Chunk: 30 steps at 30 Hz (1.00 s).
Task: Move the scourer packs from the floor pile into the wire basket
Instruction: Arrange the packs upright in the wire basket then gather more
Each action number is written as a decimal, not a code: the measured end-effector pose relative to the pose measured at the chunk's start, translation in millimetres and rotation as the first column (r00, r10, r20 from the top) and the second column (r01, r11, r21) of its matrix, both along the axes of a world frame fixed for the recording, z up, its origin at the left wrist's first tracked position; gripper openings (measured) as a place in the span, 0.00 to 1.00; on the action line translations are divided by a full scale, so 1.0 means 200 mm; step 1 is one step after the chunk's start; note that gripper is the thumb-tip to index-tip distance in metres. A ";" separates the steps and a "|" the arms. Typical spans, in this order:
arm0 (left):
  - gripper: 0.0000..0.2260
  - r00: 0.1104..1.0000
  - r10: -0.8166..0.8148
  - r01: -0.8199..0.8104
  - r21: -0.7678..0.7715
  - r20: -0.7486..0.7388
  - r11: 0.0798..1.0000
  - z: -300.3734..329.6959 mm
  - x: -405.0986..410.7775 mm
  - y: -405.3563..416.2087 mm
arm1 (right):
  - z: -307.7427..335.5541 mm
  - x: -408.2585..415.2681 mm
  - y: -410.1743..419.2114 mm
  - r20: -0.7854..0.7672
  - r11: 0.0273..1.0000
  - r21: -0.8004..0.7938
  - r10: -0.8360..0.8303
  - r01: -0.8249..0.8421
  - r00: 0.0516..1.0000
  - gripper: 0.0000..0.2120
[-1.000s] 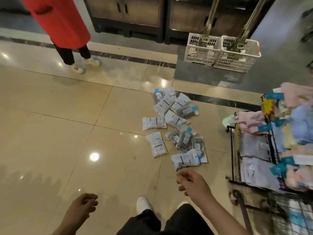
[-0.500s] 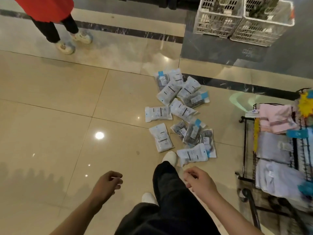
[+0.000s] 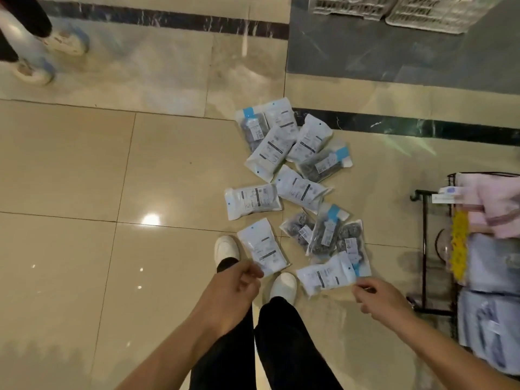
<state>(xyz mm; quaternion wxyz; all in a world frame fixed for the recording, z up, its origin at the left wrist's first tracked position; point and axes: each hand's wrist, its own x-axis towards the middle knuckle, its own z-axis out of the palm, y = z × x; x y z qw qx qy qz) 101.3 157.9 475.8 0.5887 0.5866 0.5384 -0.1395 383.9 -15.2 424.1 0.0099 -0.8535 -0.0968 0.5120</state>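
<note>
About a dozen scourer packs (image 3: 298, 190) lie scattered on the glossy beige floor (image 3: 84, 170), some overlapping, in a loose pile that runs from a dark marble strip (image 3: 422, 128) down to the person's white shoes (image 3: 283, 284). Most are flat white pouches with dark printed labels; several are clear, showing grey steel-wool balls inside, with light blue header tabs. The nearest white pack (image 3: 326, 274) lies just beyond the right hand (image 3: 380, 299), and another white pack (image 3: 263, 247) lies beside the left shoe (image 3: 226, 249), its lower corner hidden behind the left hand (image 3: 233, 288).

Both hands hang above the floor and hold nothing. The left hand's fingers (image 3: 250, 274) are loosely curled with the thumb near the fingertips; the right hand's fingers (image 3: 363, 288) are loosely bent and slightly apart, close to the nearest pack's edge, though contact cannot be told.

At the right stands a black wire rack (image 3: 425, 249) filled with folded cloths in pink, grey and pale blue, near the pile but apart from it. To the left of the packs the floor tiles are open and wide. Two white plastic baskets (image 3: 394, 9) sit at the top edge, well apart from the pile, on darker grey flooring. Another person's legs and pale shoes (image 3: 36, 71) show at the top left, blurred.
</note>
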 end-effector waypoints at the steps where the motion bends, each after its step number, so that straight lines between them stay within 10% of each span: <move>1: 0.07 0.999 -0.035 0.035 -0.016 -0.001 0.999 -0.11 0.03 0.06 | -0.10 0.02 0.05 0.002 1.000 -0.007 0.007 -0.007 1.000 0.01; 8: 0.12 0.955 -0.282 0.294 0.175 -0.090 0.940 -1.22 0.09 0.60 | -1.01 0.09 0.64 0.052 0.960 0.132 0.241 -0.245 0.969 0.13; 17: 0.41 0.848 -0.454 0.529 0.390 -0.274 0.753 -2.61 0.38 1.06 | -2.19 0.38 1.17 0.371 0.889 0.214 0.311 -0.406 0.875 0.37; 26: 0.50 0.734 -0.502 0.673 0.395 -0.457 0.625 -2.99 0.42 1.05 | -2.60 0.50 1.26 0.448 0.826 -0.061 0.525 -0.561 0.724 0.50; 30: 0.38 0.798 -0.414 0.548 0.243 -0.438 0.800 -2.97 0.37 1.06 | -2.52 0.51 1.22 0.354 0.886 0.062 0.410 -0.459 0.840 0.38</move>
